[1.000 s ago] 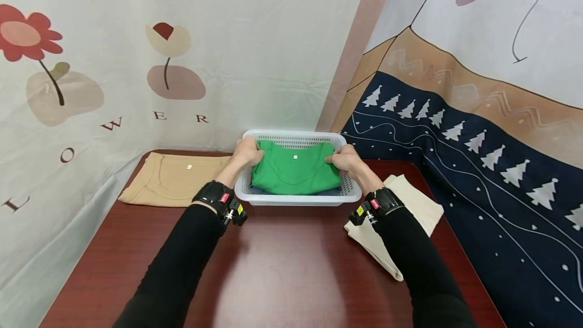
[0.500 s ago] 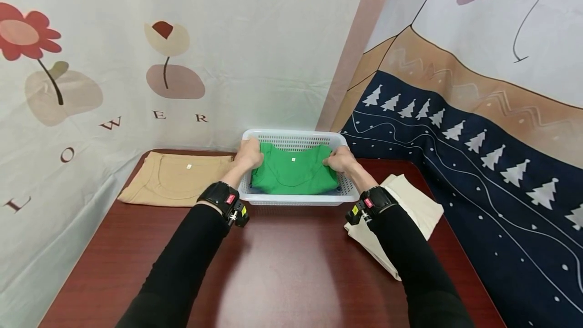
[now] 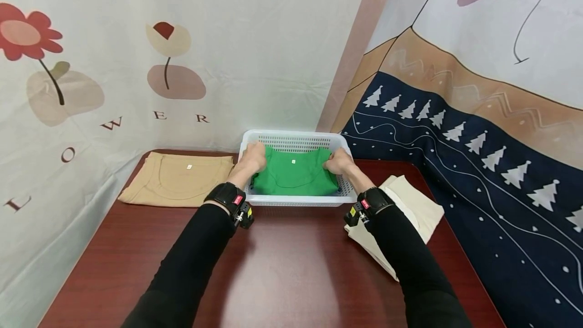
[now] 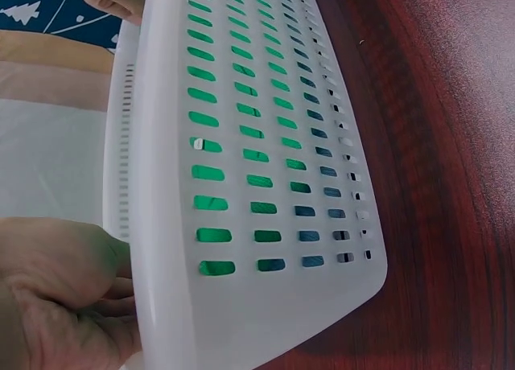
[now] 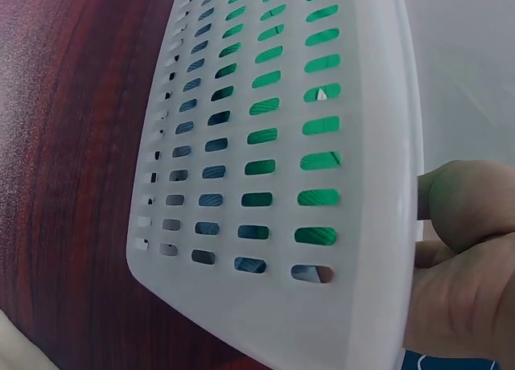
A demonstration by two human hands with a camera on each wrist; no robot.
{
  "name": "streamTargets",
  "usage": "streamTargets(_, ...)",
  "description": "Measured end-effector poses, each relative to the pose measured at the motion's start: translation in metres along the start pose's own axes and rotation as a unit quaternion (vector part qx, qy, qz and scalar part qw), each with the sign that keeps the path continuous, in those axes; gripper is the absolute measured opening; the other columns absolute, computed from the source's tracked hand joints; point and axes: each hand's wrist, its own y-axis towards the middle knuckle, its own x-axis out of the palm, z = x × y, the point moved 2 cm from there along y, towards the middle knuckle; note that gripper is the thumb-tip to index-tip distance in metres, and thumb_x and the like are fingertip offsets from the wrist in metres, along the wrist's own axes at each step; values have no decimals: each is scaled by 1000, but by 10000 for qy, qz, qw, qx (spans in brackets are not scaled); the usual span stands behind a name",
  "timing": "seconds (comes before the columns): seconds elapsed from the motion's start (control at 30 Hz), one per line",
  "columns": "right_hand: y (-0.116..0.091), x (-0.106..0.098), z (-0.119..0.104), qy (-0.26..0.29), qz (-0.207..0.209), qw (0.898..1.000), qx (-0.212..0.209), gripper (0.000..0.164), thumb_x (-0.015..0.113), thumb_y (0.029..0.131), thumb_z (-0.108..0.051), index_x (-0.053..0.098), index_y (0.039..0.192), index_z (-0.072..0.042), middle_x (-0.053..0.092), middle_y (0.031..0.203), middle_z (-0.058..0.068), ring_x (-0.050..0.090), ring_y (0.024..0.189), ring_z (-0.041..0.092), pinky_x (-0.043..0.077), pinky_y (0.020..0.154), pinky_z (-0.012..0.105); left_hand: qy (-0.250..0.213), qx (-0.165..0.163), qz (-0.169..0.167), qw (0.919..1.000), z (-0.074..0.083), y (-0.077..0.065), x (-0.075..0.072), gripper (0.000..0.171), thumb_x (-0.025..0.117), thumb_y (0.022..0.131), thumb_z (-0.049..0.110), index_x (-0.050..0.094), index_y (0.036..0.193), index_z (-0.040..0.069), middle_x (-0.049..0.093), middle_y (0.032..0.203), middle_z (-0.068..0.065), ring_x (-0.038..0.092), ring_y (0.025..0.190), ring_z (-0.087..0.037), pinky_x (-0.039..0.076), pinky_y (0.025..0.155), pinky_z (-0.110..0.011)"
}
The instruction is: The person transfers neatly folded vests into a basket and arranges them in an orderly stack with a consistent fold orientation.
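A folded green T-shirt (image 3: 295,173) lies inside a white perforated plastic basket (image 3: 302,199), on top of something dark blue that shows through the basket's slots (image 4: 308,236). At the shirt's left edge, my left hand (image 3: 255,158) grips the cloth with curled fingers. My right hand (image 3: 339,162) pinches the right edge, thumb toward the shirt. Both hands reach in over the basket's ends. In the left wrist view the basket wall hides the left fingertips; in the right wrist view the rim covers most of the right hand's fingers (image 5: 471,205).
A folded tan T-shirt (image 3: 179,178) lies to the left of the basket. Folded cream cloth (image 3: 416,204) sits to the right, partly under my right forearm. All rest on a reddish-brown table (image 3: 282,267), with printed curtains (image 3: 273,65) behind and to the right.
Both hands have moved slightly inward, and the green T-shirt has settled a little lower in the basket. The left hand shifted right; the right hand shifted slightly left.
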Motion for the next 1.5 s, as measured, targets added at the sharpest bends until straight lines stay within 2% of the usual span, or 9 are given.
streamTargets(0.07, -1, 0, 0, -58, -96, 9999, -7, 53, 68, 102, -4, 35, 62, -18, 24, 62, -8, 31, 55, 9, 35, 58, 26, 118, -41, -211, 9997, 9, -10, -3, 16, 58, 101, -8, 68, 94, 3, 69, 109, -19, 60, 82, -27, 53, 64, -39)
streamTargets(0.17, -3, 0, 0, -197, -232, 9995, 6, 51, 64, 100, -1, 34, 63, -18, 23, 63, -8, 32, 56, 11, 38, 58, 27, 309, -162, -590, 9976, 34, -47, -22, 17, 58, 101, -12, 64, 91, 1, 59, 97, -17, 53, 74, -26, 46, 57, -35)
streamTargets(0.3, -6, -1, -1, -396, -350, 9986, 95, 44, 57, 97, 1, 32, 66, -18, 23, 69, -5, 43, 68, 19, 44, 69, 32, 224, -216, -780, 9965, 41, -63, -26, 16, 56, 103, -14, 61, 97, 0, 53, 95, -15, 48, 72, -24, 41, 54, -32)
streamTargets(0.47, 1, 1, 5, -554, -371, 9978, 48, 35, 50, 93, 1, 32, 70, -19, 30, 78, 0, 54, 81, 26, 51, 75, 35, 494, -202, -933, 9942, 44, -67, -24, 19, 55, 99, -17, 63, 110, -4, 58, 109, -18, 54, 85, -27, 45, 56, -28)
streamTargets(0.67, -9, 1, -1, -725, -350, 9967, 43, 34, 50, 97, 1, 33, 75, -17, 39, 89, 6, 57, 89, 26, 53, 79, 35, 721, -285, -1059, 9914, 50, -73, -26, 23, 56, 101, -15, 65, 120, -4, 60, 114, -16, 55, 90, -27, 46, 60, -28)
streamTargets(0.97, 6, 4, 3, -919, -344, 9952, 43, 8, 55, 94, 0, 53, 89, -6, 54, 104, 14, 58, 95, 28, 55, 82, 36, 733, -162, -906, 9931, 53, -85, -31, 22, 55, 104, -6, 67, 123, -5, 64, 117, -18, 59, 94, -29, 51, 69, -30)
streamTargets(1.03, 10, 5, 6, -822, -314, 9961, 69, 4, 61, 93, -2, 57, 94, -3, 56, 106, 15, 60, 97, 28, 57, 82, 37, 594, -95, -881, 9943, 56, -96, -37, 22, 53, 108, -1, 67, 124, -5, 66, 123, -19, 60, 100, -28, 52, 75, -31)
streamTargets(1.23, -6, 3, -4, -427, -470, 9977, 249, 35, 71, 100, -13, 58, 125, 6, 54, 123, 17, 55, 112, 29, 55, 97, 40, 256, 94, -731, 9970, 57, -113, -44, 29, 53, 112, 16, 68, 125, -5, 69, 131, -20, 58, 101, -26, 53, 85, -35)
streamTargets(1.5, -11, 4, -6, -514, -411, 9976, 192, 45, 70, 100, -18, 55, 134, 8, 54, 130, 20, 54, 115, 32, 52, 98, 41, 217, 33, -694, 9973, 55, -115, -44, 44, 57, 112, 30, 67, 135, -6, 71, 135, -21, 61, 101, -25, 58, 91, -37)
